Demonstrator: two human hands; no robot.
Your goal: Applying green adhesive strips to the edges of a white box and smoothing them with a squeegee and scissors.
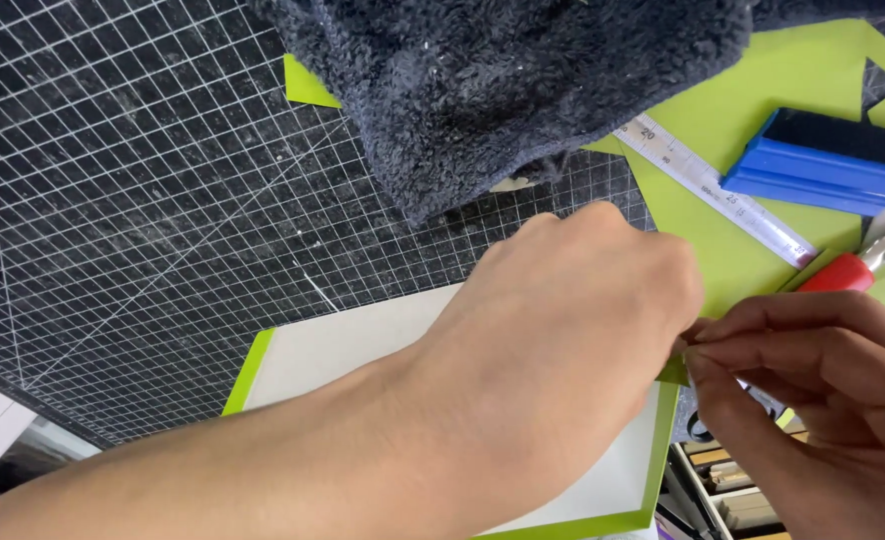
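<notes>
The left hand (573, 320) reaches across the flat white board with green paper edges (363, 345), fingers curled shut at its right corner. The right hand (813, 370) pinches the green paper flap (675, 372) there, touching the left hand.

A black cutting mat (143, 200) ruled with a white grid lies beneath a white board (363, 345) edged in lime green; at far right, a blue squeegee (823, 165) rests on lime-green paper (753, 100), near a dark navy fleece (503, 90).
</notes>
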